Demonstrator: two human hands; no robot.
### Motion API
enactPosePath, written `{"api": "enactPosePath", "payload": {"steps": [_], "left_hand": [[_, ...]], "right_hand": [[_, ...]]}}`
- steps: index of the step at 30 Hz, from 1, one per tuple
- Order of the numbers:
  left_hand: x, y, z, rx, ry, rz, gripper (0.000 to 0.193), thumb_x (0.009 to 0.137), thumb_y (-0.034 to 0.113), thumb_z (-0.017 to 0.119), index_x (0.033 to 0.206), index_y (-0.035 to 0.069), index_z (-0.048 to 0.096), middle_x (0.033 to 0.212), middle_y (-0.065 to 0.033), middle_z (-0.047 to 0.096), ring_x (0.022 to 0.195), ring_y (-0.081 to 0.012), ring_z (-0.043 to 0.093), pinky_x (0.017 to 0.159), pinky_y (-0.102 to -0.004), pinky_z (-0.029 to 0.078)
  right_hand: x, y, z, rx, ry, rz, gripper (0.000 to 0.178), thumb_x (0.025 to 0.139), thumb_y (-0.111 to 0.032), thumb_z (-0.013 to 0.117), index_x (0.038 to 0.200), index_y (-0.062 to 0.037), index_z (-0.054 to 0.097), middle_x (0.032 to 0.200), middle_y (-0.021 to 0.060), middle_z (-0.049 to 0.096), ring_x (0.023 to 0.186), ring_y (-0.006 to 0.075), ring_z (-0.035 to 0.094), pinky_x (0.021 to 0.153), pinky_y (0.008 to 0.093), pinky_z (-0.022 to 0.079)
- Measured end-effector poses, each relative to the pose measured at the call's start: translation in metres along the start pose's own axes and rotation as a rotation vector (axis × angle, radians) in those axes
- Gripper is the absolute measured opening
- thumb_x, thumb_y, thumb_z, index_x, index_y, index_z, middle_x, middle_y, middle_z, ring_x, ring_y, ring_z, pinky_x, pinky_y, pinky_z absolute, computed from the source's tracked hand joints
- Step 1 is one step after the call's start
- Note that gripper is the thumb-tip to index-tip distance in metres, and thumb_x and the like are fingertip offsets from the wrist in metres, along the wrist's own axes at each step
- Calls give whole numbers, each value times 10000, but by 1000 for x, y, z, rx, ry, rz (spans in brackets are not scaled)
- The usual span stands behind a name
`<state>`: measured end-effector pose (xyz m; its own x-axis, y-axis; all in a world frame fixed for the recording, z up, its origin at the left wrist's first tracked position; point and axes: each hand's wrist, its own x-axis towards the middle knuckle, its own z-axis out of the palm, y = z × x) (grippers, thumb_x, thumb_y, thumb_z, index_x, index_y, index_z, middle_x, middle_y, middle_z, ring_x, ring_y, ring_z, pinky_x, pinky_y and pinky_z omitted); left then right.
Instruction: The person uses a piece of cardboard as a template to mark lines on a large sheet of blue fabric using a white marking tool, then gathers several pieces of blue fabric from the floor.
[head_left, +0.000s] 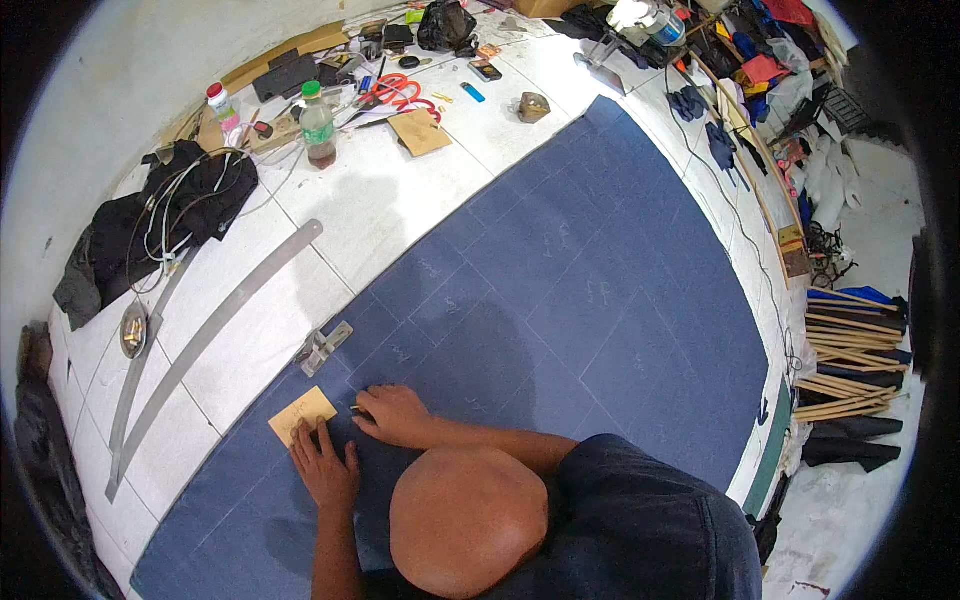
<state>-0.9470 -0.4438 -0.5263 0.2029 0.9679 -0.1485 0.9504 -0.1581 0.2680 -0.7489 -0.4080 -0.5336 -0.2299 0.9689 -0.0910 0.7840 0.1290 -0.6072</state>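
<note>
A wide sheet of dark blue cloth lies spread out, with thin pale lines and scribbles drawn on it. My left hand lies flat near the cloth's left edge, fingers spread, the tips pressing on a tan card with writing on it. Just right of the card, my right hand is closed in a pinch on a small pencil-like stick, mostly hidden by the fingers. Above the card, a metal clip rests across the cloth's edge.
Long metal rulers and a small metal dish lie on white tiles at left. Beyond are black cloth with cables, a bottle, red-handled scissors and a cutting machine. Wooden sticks lie right.
</note>
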Motion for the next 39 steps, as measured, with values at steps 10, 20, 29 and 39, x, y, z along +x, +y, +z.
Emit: {"api": "enactPosePath", "payload": {"steps": [10,20,29,39], "left_hand": [[-7,-10,-1,-63,-68,-29,701,933,339,633,1526,68,373,1621,-224,244,1511,-416,196,1234,-553,132],[-10,-9,8,-46,-1,-10,670,947,334,609,1511,45,392,1612,-229,260,1511,-413,202,1233,-556,135],[-5,-8,5,-83,-11,-3,702,891,309,669,1492,50,416,1597,-238,283,1496,-434,226,1221,-577,162],[-11,-16,27,-50,56,-18,661,905,337,596,1475,57,415,1579,-235,311,1495,-440,218,1211,-607,158]], "right_hand": [[-78,95,-77,-122,142,380,379,901,-353,681,1137,-56,660,1028,162,662,1008,357,622,872,501,465],[-103,214,-151,-384,600,618,357,932,-310,659,1188,-61,652,1067,173,629,1013,378,623,866,455,506],[84,251,-246,-481,247,333,413,851,-162,641,1263,-177,636,1253,126,613,1116,357,639,901,463,550],[128,278,-267,-531,-92,186,403,804,-126,704,1197,-120,611,1332,80,604,1170,327,619,920,425,548]]}}
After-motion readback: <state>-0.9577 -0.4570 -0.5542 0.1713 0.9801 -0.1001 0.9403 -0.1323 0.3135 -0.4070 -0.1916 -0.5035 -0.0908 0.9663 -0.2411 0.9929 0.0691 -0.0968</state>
